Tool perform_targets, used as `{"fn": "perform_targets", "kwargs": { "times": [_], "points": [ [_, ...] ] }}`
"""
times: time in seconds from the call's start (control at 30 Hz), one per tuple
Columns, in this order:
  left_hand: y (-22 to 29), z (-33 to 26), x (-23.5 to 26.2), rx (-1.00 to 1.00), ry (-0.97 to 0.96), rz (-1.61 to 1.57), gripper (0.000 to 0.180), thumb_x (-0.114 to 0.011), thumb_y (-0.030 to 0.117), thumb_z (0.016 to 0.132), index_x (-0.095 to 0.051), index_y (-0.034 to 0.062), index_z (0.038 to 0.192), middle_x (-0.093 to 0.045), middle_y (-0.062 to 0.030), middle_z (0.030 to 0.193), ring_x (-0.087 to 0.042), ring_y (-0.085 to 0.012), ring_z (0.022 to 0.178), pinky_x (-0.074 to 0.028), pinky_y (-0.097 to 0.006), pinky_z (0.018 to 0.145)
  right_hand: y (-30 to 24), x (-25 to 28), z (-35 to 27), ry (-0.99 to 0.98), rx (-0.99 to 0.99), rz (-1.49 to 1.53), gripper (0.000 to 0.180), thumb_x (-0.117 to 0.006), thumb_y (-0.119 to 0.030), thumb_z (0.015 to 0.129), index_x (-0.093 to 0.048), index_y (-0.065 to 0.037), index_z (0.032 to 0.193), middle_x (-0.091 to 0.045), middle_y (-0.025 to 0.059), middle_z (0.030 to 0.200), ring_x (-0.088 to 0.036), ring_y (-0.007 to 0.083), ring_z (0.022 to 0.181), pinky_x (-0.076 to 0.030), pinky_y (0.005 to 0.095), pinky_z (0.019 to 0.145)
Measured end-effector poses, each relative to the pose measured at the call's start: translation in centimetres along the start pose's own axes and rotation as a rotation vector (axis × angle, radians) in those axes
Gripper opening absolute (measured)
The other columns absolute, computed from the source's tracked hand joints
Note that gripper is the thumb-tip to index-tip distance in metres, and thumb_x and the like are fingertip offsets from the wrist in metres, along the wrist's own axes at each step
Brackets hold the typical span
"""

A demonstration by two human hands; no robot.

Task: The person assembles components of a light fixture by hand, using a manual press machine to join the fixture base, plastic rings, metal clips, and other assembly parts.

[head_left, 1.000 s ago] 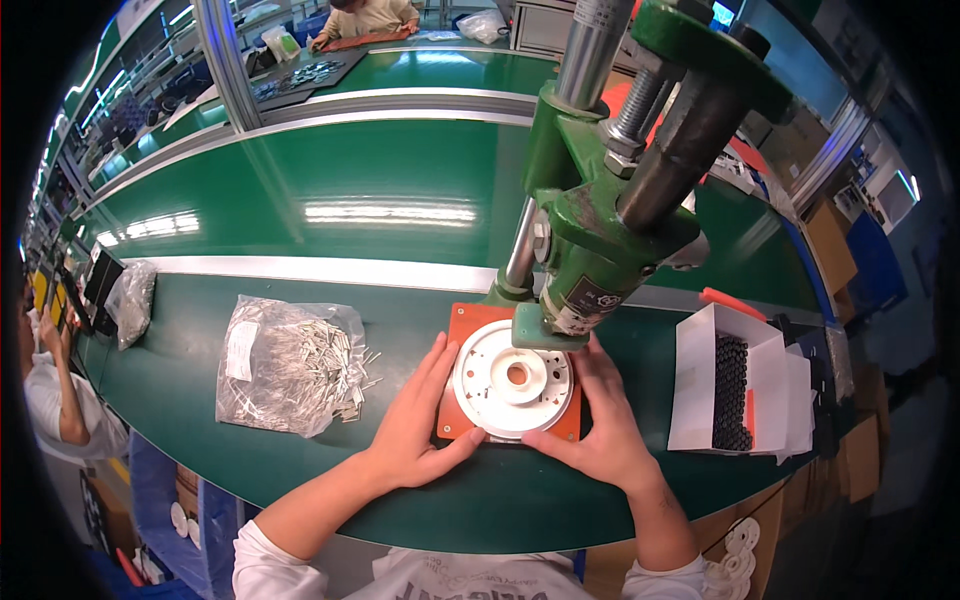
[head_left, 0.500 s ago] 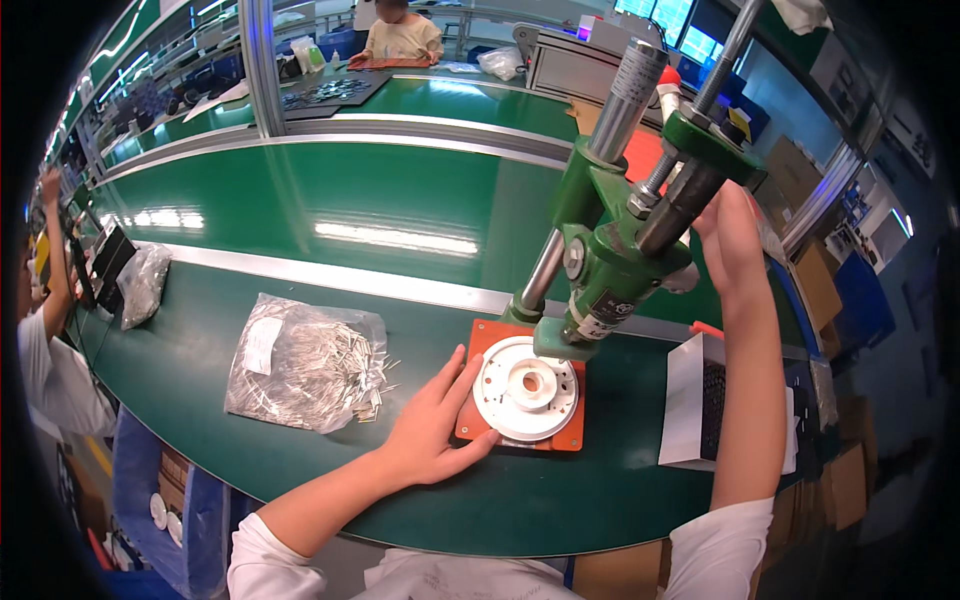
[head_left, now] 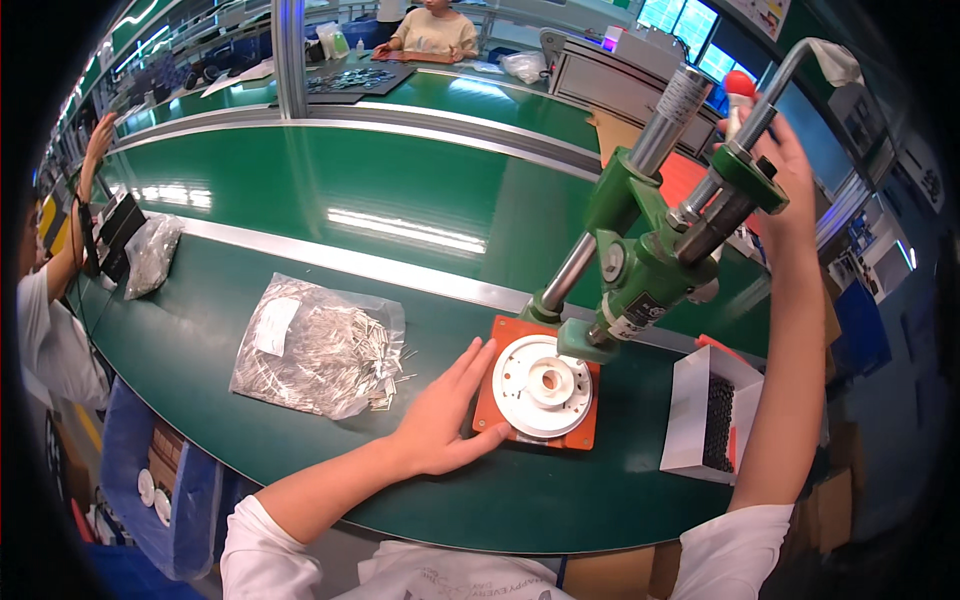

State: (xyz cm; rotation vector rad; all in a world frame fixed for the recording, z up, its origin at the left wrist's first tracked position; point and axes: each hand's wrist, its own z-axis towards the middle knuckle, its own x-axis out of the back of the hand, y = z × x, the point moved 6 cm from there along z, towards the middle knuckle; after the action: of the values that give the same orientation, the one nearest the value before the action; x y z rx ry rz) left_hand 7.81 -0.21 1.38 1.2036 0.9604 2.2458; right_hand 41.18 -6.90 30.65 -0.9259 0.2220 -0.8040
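Right hand (head_left: 790, 190) now beside red-tipped lever (head_left: 739, 85), well off plate edge (head_left: 580, 437).

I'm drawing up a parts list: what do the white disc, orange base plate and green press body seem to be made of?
White disc: probably plastic, satin, with smooth, moulded-looking steps. Orange base plate: matte, flat, evenly coloured; plastic or painted metal, unclear which. Green press body: likely painted cast metal, thick, rounded and faintly shiny.
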Motion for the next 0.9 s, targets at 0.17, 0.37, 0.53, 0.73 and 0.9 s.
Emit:
{"fn": "perform_targets", "kwargs": {
  "times": [0.17,0.37,0.53,0.73,0.9],
  "points": [
    [0.1,-0.3,-0.6,0.003,-0.072,0.074,0.104,-0.073,0.045,0.094,-0.018,-0.0052,0.166,-0.024,-0.0421,0.165,-0.044,-0.0556,0.144,-0.039,-0.055,0.118,-6.7,0.1,-2.7,0.090,0.393,-0.418,0.061,-0.070,-0.016,0.105,-0.046,-0.004,0.159,-0.074,0.0109,0.104,-0.071,0.0133,0.091,-0.056,0.0252,0.084],
    [0.0,-0.7,-0.6,0.003,-0.041,0.030,0.103,-0.073,0.045,0.094,-0.018,-0.0060,0.165,-0.023,-0.0406,0.166,-0.043,-0.0544,0.144,-0.037,-0.053,0.119,-12.0,1.3,-9.2,0.228,0.689,-0.906,0.030,-0.062,-0.007,0.107,-0.065,0.005,0.134,-0.076,0.0163,0.112,-0.072,0.0178,0.100,-0.054,0.0295,0.094],
    [0.0,-0.6,-0.7,-0.002,-0.058,0.052,0.104,-0.072,0.046,0.094,-0.018,-0.0068,0.165,-0.023,-0.0406,0.166,-0.045,-0.0541,0.142,-0.038,-0.053,0.118,-14.3,0.6,-14.8,0.292,0.884,-0.812,0.059,-0.070,-0.016,0.099,-0.048,0.006,0.149,-0.065,0.0203,0.105,-0.070,0.0261,0.089,-0.058,0.0340,0.074],
    [0.1,-0.4,-0.4,0.012,-0.058,0.049,0.105,-0.073,0.046,0.094,-0.017,-0.0070,0.165,-0.024,-0.0412,0.166,-0.047,-0.0546,0.139,-0.039,-0.053,0.116,-12.3,2.0,-20.5,0.560,0.694,-0.959,0.028,-0.063,-0.005,0.106,-0.061,0.014,0.126,-0.075,0.0239,0.114,-0.071,0.0186,0.096,-0.053,0.0258,0.081],
    [0.2,-0.4,-0.2,0.031,-0.058,0.052,0.105,-0.073,0.046,0.094,-0.017,-0.0073,0.165,-0.024,-0.0413,0.165,-0.048,-0.0542,0.139,-0.040,-0.052,0.116,-11.5,2.4,-23.2,0.585,0.903,-0.978,0.047,-0.047,-0.030,0.114,-0.054,0.014,0.130,-0.074,0.0334,0.110,-0.073,0.0289,0.091,-0.053,0.0283,0.071]
  ]
}}
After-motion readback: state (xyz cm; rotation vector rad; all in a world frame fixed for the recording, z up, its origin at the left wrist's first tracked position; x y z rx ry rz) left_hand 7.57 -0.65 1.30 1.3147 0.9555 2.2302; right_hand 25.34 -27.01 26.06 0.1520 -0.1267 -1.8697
